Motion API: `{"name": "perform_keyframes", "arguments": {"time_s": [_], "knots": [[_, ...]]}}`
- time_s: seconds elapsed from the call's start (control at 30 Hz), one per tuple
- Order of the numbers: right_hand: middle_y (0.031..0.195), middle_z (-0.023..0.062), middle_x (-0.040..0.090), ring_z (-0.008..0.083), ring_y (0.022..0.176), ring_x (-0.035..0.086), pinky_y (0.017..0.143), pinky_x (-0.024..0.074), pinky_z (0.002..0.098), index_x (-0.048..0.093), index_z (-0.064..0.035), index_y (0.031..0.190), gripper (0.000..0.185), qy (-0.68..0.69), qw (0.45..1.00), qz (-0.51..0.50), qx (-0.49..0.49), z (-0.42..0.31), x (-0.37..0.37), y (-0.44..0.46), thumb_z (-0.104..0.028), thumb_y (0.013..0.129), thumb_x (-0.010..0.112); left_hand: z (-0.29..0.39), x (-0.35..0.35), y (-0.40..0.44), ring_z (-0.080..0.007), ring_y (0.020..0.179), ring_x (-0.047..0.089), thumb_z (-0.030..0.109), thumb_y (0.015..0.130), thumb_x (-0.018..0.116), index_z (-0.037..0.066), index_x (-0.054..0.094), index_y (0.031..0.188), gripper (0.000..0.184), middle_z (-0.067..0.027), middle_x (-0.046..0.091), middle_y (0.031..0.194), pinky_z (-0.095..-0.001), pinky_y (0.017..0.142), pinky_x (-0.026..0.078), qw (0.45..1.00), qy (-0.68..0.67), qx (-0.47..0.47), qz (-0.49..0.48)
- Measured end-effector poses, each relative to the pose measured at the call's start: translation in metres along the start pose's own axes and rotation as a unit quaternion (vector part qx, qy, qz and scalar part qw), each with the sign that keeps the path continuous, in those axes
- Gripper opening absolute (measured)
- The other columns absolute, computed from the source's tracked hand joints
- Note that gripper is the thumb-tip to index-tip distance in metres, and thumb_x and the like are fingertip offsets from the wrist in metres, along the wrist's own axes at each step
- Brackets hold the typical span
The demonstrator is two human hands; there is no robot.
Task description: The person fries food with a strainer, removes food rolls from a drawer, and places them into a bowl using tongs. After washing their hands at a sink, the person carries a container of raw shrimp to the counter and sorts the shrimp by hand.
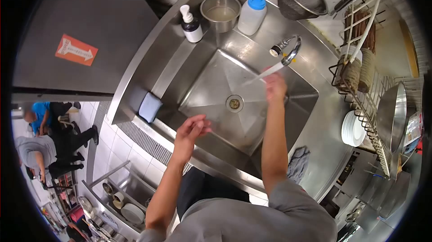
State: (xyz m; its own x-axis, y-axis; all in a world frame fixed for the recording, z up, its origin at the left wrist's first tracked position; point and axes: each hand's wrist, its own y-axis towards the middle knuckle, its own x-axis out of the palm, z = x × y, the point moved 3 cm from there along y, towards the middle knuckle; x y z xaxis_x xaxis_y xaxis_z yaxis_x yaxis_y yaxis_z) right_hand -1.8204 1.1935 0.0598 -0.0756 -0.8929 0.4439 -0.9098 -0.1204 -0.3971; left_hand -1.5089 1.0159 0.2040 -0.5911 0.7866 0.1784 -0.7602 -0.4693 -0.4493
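Note:
Water runs from the curved faucet point(293, 52) into the steel sink point(211, 84). My right hand point(275, 86) is at the stream below the spout, blurred, so its fingers cannot be made out well. Over the sink's near left side is my left hand point(193, 129), its fingers bent and apart, with nothing seen in them. Between the two hands, lower down, lies the round drain point(234, 103) with small bits in it. A pump bottle point(192, 29), a metal pot point(220, 10) and a blue-capped container point(252, 17) stand along the far ledge.
A blue sponge point(150, 107) rests on the left ledge, a grey cloth point(298, 163) on the right counter. White plates point(353, 128) and a wire rack point(360, 102) stand at the right. A mesh strainer point(302, 1) is behind the faucet. Other people point(40, 145) are far left.

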Motion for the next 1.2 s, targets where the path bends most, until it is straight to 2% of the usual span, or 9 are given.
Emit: {"name": "perform_keyframes", "arguments": {"time_s": [0.07,0.5,0.57,0.67,0.87,0.93,1.07,1.13,1.2], "knots": [[0.106,0.0196,0.063,0.0326,0.108,0.061,0.099,0.0490,0.0442,0.056,0.0067,0.110,0.028,0.003,0.972,-0.174,0.157,0.017,0.025,-0.010,0.006,0.084,0.046,-0.024,0.013,0.044,-0.0192,0.094,0.064,0.026,0.098,0.054,0.002,0.055,0.125,0.036,-0.0096,0.065,0.108,-0.0323,0.085,0.049,0.997,-0.043,-0.060,-0.039],[0.089,0.0098,0.066,0.0185,0.081,0.065,0.068,0.0572,0.0288,0.062,0.0056,0.106,0.019,-0.304,0.951,-0.058,0.016,-0.036,0.049,-0.049,0.002,0.088,0.061,-0.108,0.181,0.248,-0.0231,0.095,0.063,0.018,0.097,0.047,0.006,0.055,0.123,0.030,-0.0086,0.064,0.111,-0.0396,0.082,0.053,0.948,-0.229,-0.131,-0.178],[0.090,0.0098,0.067,0.0148,0.082,0.065,0.070,0.0544,0.0281,0.066,0.0027,0.099,0.017,0.093,0.993,-0.074,0.019,0.004,0.047,-0.020,0.006,0.084,0.059,-0.148,0.178,0.267,-0.0230,0.096,0.063,0.016,0.096,0.047,0.006,0.057,0.121,0.029,-0.0090,0.064,0.112,-0.0394,0.085,0.053,0.925,-0.316,-0.166,-0.131],[0.083,0.0056,0.063,0.0160,0.071,0.060,0.061,0.0502,0.0285,0.065,-0.0006,0.092,0.010,0.189,0.976,0.043,0.096,0.076,0.031,0.014,0.001,0.082,0.065,-0.138,0.173,0.255,-0.0224,0.092,0.064,0.016,0.098,0.044,0.006,0.061,0.109,0.023,-0.0079,0.065,0.101,-0.0362,0.082,0.055,0.936,-0.301,-0.168,-0.069],[0.081,0.0061,0.062,0.0149,0.071,0.058,0.064,0.0488,0.0300,0.062,-0.0005,0.085,0.006,-0.134,0.966,0.031,0.219,0.038,0.029,-0.036,-0.005,0.082,0.065,-0.142,0.157,0.245,-0.0220,0.087,0.066,0.020,0.095,0.050,0.003,0.062,0.110,0.025,-0.0096,0.066,0.099,-0.0360,0.077,0.056,0.913,-0.311,-0.263,-0.013],[0.076,0.0101,0.063,0.0213,0.073,0.063,0.066,0.0508,0.0353,0.064,0.0012,0.086,0.021,-0.352,0.934,-0.056,-0.018,0.025,0.019,-0.031,-0.015,0.075,0.071,-0.146,0.164,0.250,-0.0208,0.086,0.066,0.021,0.094,0.052,0.001,0.061,0.111,0.027,-0.0106,0.066,0.100,-0.0338,0.073,0.056,0.926,-0.296,-0.228,-0.049],[0.079,0.0098,0.070,0.0192,0.069,0.064,0.066,0.0521,0.0331,0.069,-0.0005,0.087,0.016,-0.452,0.869,-0.160,-0.121,-0.020,0.022,-0.028,-0.012,0.076,0.067,-0.114,0.176,0.237,-0.0184,0.086,0.066,0.017,0.094,0.049,0.001,0.059,0.114,0.027,-0.0109,0.066,0.098,-0.0269,0.072,0.056,0.956,-0.215,-0.043,-0.196],[0.082,0.0123,0.070,0.0237,0.074,0.067,0.070,0.0532,0.0344,0.068,-0.0014,0.094,0.022,-0.561,0.801,-0.157,-0.136,-0.034,0.029,-0.027,-0.017,0.078,0.066,-0.144,0.170,0.275,-0.0160,0.081,0.065,0.018,0.092,0.049,0.002,0.058,0.116,0.030,-0.0075,0.065,0.097,-0.0250,0.065,0.056,0.917,-0.301,-0.256,-0.063],[0.087,0.0170,0.069,0.0275,0.076,0.067,0.072,0.0540,0.0357,0.065,0.0002,0.103,0.038,-0.618,0.722,-0.136,-0.280,-0.032,0.028,-0.030,-0.025,0.075,0.070,-0.103,0.192,0.250,-0.0152,0.075,0.065,0.022,0.091,0.049,0.004,0.058,0.116,0.032,-0.0051,0.065,0.097,-0.0268,0.058,0.056,0.935,-0.275,-0.215,-0.070]]}}
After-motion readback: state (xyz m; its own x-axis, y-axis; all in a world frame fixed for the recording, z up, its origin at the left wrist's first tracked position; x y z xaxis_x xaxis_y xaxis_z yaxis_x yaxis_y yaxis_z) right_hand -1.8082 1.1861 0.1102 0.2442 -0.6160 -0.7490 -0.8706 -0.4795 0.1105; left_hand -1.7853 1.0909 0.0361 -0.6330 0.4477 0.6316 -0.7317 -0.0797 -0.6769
